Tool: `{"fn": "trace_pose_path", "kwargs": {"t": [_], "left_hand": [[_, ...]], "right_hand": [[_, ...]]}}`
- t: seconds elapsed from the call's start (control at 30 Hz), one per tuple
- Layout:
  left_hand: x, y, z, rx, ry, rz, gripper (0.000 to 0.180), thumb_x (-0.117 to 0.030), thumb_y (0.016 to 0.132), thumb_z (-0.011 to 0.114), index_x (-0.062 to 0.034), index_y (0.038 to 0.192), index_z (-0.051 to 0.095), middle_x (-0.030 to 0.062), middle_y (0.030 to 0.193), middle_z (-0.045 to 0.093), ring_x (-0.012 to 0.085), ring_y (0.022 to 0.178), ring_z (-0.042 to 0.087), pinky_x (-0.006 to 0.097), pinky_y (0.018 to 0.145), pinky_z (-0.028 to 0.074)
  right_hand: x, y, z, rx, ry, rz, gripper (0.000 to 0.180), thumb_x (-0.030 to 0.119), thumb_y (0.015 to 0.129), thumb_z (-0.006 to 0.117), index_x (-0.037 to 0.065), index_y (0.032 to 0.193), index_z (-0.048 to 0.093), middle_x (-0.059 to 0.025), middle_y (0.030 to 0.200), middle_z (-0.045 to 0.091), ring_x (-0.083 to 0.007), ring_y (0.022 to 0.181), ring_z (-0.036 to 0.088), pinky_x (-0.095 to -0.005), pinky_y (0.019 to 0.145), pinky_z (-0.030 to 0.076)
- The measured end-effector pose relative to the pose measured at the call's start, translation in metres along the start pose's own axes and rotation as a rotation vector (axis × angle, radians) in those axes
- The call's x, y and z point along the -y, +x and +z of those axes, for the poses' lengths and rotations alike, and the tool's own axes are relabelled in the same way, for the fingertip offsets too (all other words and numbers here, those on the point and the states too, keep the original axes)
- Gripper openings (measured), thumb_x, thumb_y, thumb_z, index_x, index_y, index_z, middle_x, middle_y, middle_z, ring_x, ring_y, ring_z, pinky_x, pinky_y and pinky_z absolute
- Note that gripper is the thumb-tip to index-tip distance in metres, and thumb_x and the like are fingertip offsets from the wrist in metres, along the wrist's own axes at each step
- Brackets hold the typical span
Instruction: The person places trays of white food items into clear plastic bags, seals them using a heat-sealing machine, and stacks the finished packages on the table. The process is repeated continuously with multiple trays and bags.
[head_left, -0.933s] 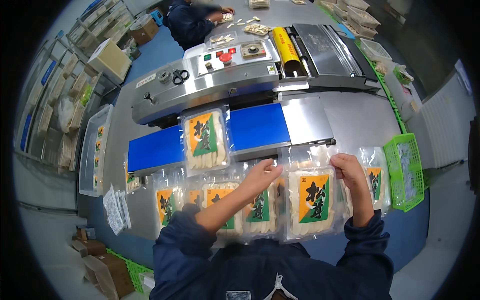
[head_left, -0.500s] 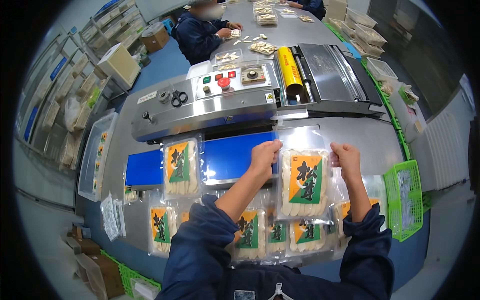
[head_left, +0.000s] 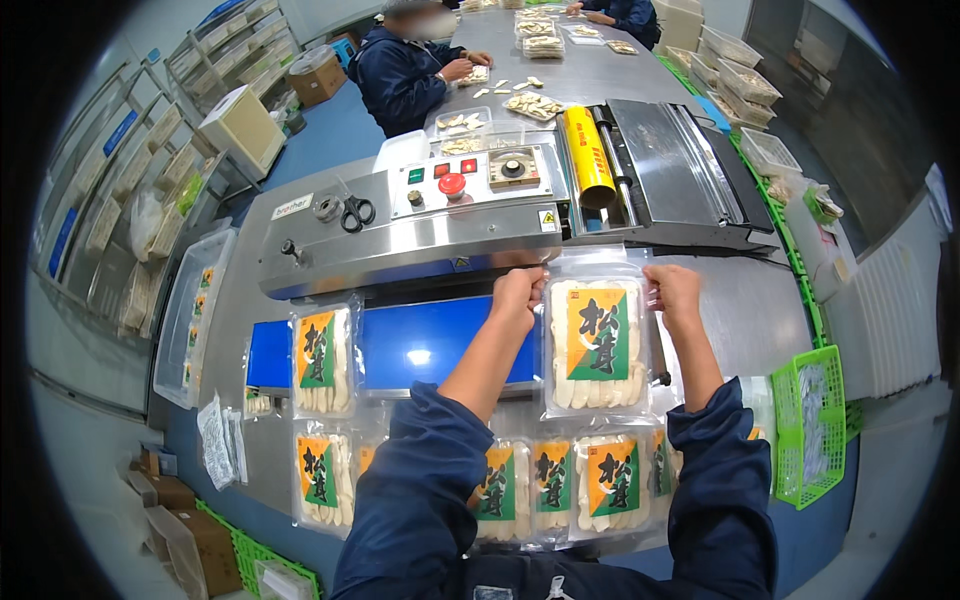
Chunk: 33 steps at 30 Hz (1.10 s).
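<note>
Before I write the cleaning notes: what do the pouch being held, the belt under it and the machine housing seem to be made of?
The pouch, pinched at its top corners by the left hand and right hand, looks like clear glossy plastic film: contents show through and it glints. The blue belt seems smooth rubber or plastic, showing a soft light reflection. The housing looks like brushed stainless steel, grey with a dull sheen.

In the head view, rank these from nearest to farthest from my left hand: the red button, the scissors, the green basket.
From the left hand:
1. Red button, on the machine's panel just above.
2. Scissors, further left on the machine top.
3. Green basket, far right, beyond the right hand.
</note>
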<state>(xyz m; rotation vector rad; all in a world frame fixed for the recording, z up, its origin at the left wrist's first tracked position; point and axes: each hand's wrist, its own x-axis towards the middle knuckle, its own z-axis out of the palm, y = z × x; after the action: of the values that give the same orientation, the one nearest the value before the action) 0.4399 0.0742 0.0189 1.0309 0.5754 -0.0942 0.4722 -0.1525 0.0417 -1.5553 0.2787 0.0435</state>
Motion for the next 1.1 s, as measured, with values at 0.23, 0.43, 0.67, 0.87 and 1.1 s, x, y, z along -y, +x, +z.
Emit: {"fn": "trace_pose_path", "kwargs": {"t": [0.23,0.43,0.67,0.87,1.1], "left_hand": [[-0.011,0.003,-0.034,-0.074,0.012,0.056,0.007,-0.006,0.074,0.053,0.0009,0.072,0.055,0.0018,0.062,0.048,0.0061,0.045,0.032,0.02,0.039,0.021],[-0.023,-0.02,-0.062,-0.165,0.227,0.212,0.01,-0.009,0.074,0.057,0.0004,0.077,0.059,0.0012,0.064,0.05,0.0076,0.053,0.041,0.021,0.046,0.033],[-0.033,-0.158,-0.137,-0.371,0.874,0.873,0.021,-0.005,0.077,0.055,0.0031,0.097,0.055,0.0036,0.081,0.052,0.0106,0.069,0.046,0.021,0.063,0.039],[0.017,-0.269,-0.213,-0.57,1.34,0.796,0.027,-0.013,0.075,0.057,0.0038,0.096,0.052,0.0171,0.093,0.053,0.0318,0.087,0.05,0.039,0.08,0.037],[0.054,-0.307,-0.241,-0.434,1.5,0.681,0.049,-0.024,0.074,0.06,0.0039,0.112,0.045,0.0214,0.108,0.047,0.0392,0.1,0.042,0.046,0.084,0.033]], "right_hand": [[-0.01,0.001,0.035,0.04,0.045,0.064,0.015,0.008,0.067,0.063,0.002,0.056,0.056,-0.0048,0.05,0.051,-0.0118,0.036,0.046,-0.0246,0.031,0.034],[-0.014,-0.005,0.061,0.11,0.056,0.087,0.012,0.009,0.07,0.062,0.004,0.061,0.056,-0.0024,0.053,0.05,-0.0095,0.037,0.044,-0.0231,0.031,0.034],[-0.012,-0.016,0.088,0.131,0.013,0.129,0.015,0.01,0.069,0.062,0.004,0.057,0.053,-0.0043,0.053,0.051,-0.0112,0.037,0.046,-0.024,0.032,0.037],[-0.015,-0.028,0.114,0.218,0.137,0.152,0.014,0.006,0.07,0.06,0.0,0.059,0.053,-0.0071,0.051,0.051,-0.013,0.036,0.047,-0.0236,0.033,0.041],[-0.007,-0.073,0.106,0.403,-0.09,-0.014,0.022,0.015,0.077,0.057,0.001,0.094,0.059,-0.0042,0.083,0.056,-0.0107,0.077,0.054,-0.0239,0.062,0.046]]}}
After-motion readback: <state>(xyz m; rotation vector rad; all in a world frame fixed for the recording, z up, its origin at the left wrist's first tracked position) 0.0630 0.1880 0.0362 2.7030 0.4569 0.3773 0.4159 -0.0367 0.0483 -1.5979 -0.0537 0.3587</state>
